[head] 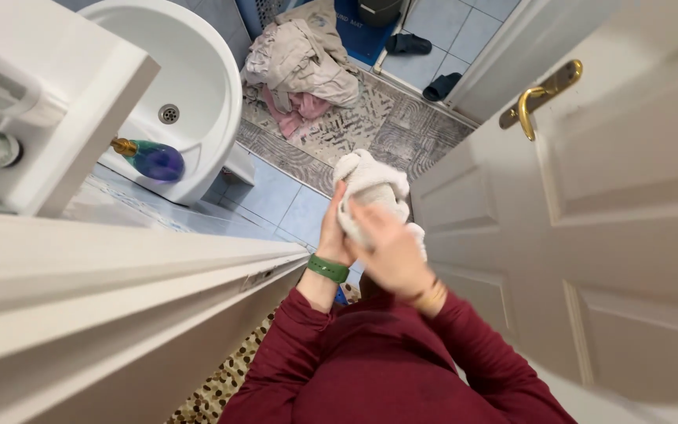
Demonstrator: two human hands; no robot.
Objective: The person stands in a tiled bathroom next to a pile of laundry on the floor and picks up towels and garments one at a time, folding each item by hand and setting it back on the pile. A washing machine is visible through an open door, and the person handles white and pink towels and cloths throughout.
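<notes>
Holding a white cloth (370, 188) in front of us, we stand in a bathroom doorway, seen from the head camera, the only view.

Grip: our left hand (333, 232), with a green band (328, 268) at the wrist, is closed around the cloth's left side and underside. Our right hand (392, 253) is blurred; it lies over the lower part of the cloth and seems to press or wrap it, though we cannot tell how tightly the fingers close.

Handling, as we judge it: the cloth looks soft, thick and light, bunched into a loose roll. It has no stiffness and would sag if held by one corner. Best taken around the middle of the bundle, both palms cupping it. Not fragile, not slippery.

Around us:
- White door (629, 204) close on the right, with a brass handle (539, 98); it narrows the opening.
- White door frame (119, 275) low on the left.
- White sink (190, 71) beyond it, a blue bottle (154, 159) with a gold pump on its rim.
- Heap of beige and pink laundry (304, 67) on the patterned mat (402, 126).
- Dark slippers (425, 63) farther off on the tiles.

The door and frame hem in our elbows; the laundry heap lies in the walkway ahead.
</notes>
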